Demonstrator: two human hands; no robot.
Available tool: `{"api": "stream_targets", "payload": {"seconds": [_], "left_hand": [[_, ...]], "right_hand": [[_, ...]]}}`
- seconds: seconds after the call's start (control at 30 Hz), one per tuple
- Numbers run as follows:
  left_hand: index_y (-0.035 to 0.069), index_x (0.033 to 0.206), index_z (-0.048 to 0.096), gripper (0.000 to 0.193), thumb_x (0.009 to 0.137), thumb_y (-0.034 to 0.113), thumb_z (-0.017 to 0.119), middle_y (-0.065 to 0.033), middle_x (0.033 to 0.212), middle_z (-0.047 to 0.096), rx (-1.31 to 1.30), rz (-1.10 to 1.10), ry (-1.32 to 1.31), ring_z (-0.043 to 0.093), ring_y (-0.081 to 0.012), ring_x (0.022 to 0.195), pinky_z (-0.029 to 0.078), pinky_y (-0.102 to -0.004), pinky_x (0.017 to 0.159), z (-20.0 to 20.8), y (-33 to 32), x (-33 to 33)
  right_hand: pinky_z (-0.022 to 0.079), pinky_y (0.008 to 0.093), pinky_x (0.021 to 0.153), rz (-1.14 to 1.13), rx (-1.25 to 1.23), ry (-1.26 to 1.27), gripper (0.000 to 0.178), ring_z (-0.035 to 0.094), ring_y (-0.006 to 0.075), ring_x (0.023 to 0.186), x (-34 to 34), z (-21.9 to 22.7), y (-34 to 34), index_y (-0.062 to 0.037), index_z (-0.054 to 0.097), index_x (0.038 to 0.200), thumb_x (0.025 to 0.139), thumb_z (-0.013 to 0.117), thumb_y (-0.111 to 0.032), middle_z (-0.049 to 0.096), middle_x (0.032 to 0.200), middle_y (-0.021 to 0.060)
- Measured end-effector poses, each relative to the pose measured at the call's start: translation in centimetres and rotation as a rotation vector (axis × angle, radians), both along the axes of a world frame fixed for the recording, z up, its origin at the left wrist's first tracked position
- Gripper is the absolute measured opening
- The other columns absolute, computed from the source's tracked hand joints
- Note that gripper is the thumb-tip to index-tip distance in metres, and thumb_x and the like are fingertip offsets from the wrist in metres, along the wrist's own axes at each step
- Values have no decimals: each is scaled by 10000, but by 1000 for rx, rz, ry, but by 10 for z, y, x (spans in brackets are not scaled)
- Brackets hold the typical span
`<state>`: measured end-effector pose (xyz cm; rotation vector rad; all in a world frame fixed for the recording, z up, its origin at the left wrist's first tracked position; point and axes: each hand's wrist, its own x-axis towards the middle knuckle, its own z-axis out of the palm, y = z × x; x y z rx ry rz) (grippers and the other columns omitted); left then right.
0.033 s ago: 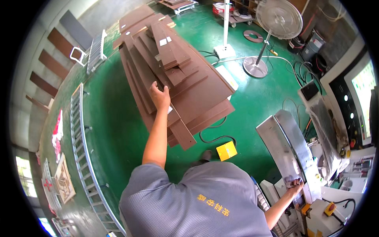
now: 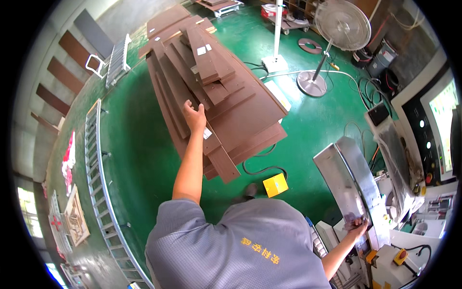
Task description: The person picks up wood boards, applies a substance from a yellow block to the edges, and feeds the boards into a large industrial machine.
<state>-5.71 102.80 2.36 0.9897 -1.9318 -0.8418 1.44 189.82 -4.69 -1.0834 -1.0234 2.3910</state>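
Boards: a stack of brown boards [image 2: 216,91] lies on the green floor [image 2: 139,144], fanned out unevenly, with narrow strips on top and along the near edge and wider sheets under them.
Left hand: the left hand [image 2: 195,117] lies on the near left part of the stack, palm down, fingers bent over the edge of a long narrow strip (whether it actually clasps the strip cannot be told from this angle).
Left arm: stretched out almost straight from the grey shirt sleeve, bare from the elbow, reaching up and away from the body toward the boards.
Right hand: the right hand [image 2: 357,226] is low at the right, closed on the near end of a long shiny metal panel [image 2: 351,183] that belongs to a machine there.
Right arm: bent and held close to the body, the forearm coming in from the lower edge.
Near the boards: small white labels sit on several strips, and a black cable [image 2: 260,168] curls on the floor just beside the near corner of the stack.
Yellow box: a small yellow box [image 2: 275,185] sits on the floor between the stack and the metal panel.
Further off: a standing fan [image 2: 337,29] beyond the stack at the right, and a long grey roller rack [image 2: 103,192] running along the floor at the left.
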Motion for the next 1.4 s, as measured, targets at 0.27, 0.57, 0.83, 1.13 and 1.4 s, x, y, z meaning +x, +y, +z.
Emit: {"api": "stream_targets", "payload": {"seconds": [0.27,0.57,0.83,1.13,1.4], "left_hand": [[-31,1581,247,1153,793,589,816,-306,1612,318,-69,-77,-337,288,-438,1516,271,-510,1240,4,16,-68],[-116,1575,210,1056,726,173,767,-353,1598,334,214,-63,-41,316,-436,1518,271,-441,1260,-17,-25,-28],[-25,1577,322,940,737,91,727,-267,1498,463,286,-58,39,457,-418,1405,379,-444,1182,-29,56,117],[0,1622,249,950,822,-10,760,-239,1595,362,665,-91,146,629,-299,1189,603,-367,843,7,159,238],[64,1565,368,795,874,-92,729,-122,1184,719,61,110,307,644,-106,879,546,-254,777,187,154,307]], "right_hand": [[336,252,442,574,141,-86,498,412,96,547,-22,67,-258,-108,502,1473,990,597,-181,595,858,27],[398,278,412,860,271,-127,516,477,116,495,12,70,-320,-22,447,1475,977,555,-105,659,872,87],[381,275,416,989,293,-165,523,464,118,491,-4,72,-318,-11,475,1438,937,591,-108,599,752,63],[395,273,426,1375,326,-124,490,504,116,535,-31,69,-345,-22,461,1451,980,565,-110,681,887,104],[413,241,482,1644,426,278,510,508,87,544,-36,162,-421,8,443,1494,995,540,-33,703,1081,84]]}}
